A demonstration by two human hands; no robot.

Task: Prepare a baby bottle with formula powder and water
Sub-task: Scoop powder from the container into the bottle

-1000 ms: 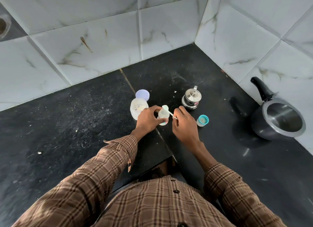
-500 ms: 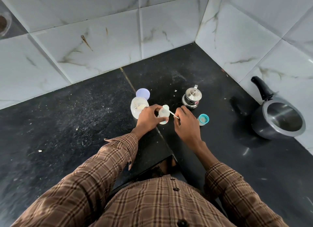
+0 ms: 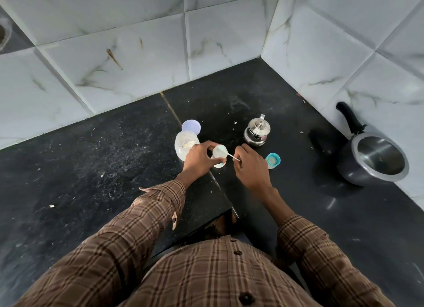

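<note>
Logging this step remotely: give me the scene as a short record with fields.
left hand: grips baby bottle, upright on counter
right hand: pinches scoop, its bowl over the bottle mouth
powder jar: open, left of bottle
jar lid: behind jar
bottle cap: right of right hand
steel kettle: lidded
pot: far right

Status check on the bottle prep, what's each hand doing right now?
Left hand grips baby bottle. Right hand pinches scoop, bowl over bottle mouth. Open formula jar just behind; nothing blocking.
</note>
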